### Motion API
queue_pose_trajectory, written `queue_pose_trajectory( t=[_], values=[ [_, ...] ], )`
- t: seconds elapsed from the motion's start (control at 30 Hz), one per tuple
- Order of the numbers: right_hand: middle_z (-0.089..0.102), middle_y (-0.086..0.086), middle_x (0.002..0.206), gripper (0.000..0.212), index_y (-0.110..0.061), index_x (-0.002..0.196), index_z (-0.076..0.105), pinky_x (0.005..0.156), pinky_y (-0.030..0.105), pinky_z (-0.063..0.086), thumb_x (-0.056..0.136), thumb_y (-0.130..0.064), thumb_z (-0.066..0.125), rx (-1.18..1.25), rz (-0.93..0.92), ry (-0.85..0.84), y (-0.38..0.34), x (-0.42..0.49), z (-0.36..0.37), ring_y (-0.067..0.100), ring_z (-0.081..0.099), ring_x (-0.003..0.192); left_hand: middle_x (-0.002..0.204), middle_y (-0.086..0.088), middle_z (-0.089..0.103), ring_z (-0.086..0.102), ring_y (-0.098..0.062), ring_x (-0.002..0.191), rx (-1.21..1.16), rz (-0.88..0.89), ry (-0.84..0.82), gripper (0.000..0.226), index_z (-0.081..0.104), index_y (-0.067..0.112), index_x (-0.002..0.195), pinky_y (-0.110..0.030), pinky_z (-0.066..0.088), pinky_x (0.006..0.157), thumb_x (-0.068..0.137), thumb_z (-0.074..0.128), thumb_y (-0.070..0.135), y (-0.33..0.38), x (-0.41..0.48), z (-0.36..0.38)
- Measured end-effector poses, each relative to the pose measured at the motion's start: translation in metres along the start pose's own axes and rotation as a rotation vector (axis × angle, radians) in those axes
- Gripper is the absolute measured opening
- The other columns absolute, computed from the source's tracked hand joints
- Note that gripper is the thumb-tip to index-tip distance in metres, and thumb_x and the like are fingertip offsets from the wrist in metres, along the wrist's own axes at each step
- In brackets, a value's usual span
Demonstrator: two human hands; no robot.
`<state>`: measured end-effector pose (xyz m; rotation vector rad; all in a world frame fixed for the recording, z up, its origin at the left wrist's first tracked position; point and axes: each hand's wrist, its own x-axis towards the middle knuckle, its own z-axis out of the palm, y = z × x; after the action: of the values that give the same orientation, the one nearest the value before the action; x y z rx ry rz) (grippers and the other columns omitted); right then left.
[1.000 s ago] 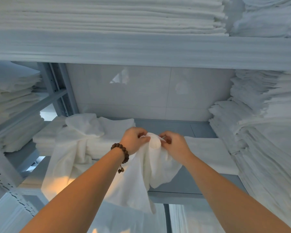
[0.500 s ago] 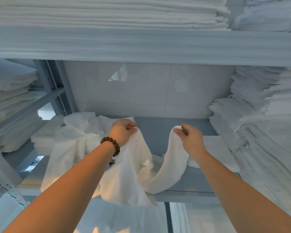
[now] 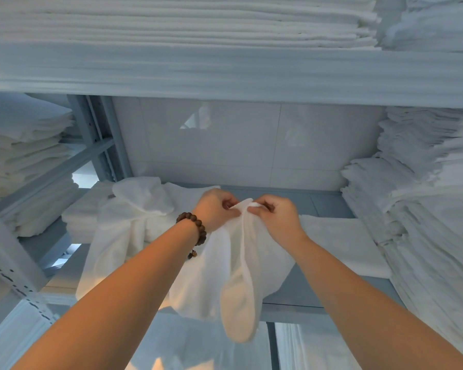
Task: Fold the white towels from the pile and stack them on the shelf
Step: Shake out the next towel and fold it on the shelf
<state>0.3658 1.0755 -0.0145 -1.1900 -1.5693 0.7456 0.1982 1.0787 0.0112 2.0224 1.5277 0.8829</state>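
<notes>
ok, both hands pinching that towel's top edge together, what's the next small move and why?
Probably lower the towel onto the bare shelf board just ahead to flatten it. Left hand and right hand hold its corners pinched together, so the fold looks made, but the rest hangs loose below the shelf edge, and a flat folded towel already lies to the right.

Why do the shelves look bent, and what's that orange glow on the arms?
Head view: the wide-angle lens bows the upper shelf; warm light from below tints the forearms and the hanging towel; the tiled wall shows faint reflections.
</notes>
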Motion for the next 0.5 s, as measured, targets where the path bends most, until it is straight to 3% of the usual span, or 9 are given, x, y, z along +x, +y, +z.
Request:
queue_pose_trajectory(
  t=[0.17,0.43,0.5],
  values=[
    [0.063,-0.009,0.063,0.007,-0.015,0.072,0.07,0.06,0.016,0.039,0.079,-0.015,0.072,-0.061,-0.022,0.121,0.003,0.011,-0.013,-0.003,0.051,0.057,0.09,-0.009,0.066,0.057,-0.025,0.085,0.318,-0.03,-0.024,0.017,0.069,0.004,0.09,-0.025,0.041,0.069,0.081,0.055,0.004,-0.006,-0.005,0.0],
    [0.056,-0.011,0.055,0.017,-0.018,0.065,0.063,0.053,0.007,0.035,0.08,-0.018,0.07,-0.14,0.075,0.32,0.017,0.021,-0.053,0.001,0.048,0.054,0.11,-0.011,0.065,0.058,-0.029,0.102,0.351,-0.142,0.007,0.036,0.067,0.006,0.107,-0.034,0.048,0.089,0.084,0.041,-0.003,-0.009,-0.001,-0.007],
    [0.057,-0.006,0.059,0.016,-0.016,0.067,0.061,0.056,0.012,0.036,0.081,-0.017,0.069,-0.163,0.102,0.376,0.022,0.021,-0.066,0.008,0.049,0.059,0.111,-0.014,0.065,0.059,-0.03,0.101,0.355,-0.197,0.016,0.036,0.067,0.005,0.108,-0.037,0.049,0.09,0.086,0.039,-0.003,-0.014,0.0,-0.012]
  ],
)
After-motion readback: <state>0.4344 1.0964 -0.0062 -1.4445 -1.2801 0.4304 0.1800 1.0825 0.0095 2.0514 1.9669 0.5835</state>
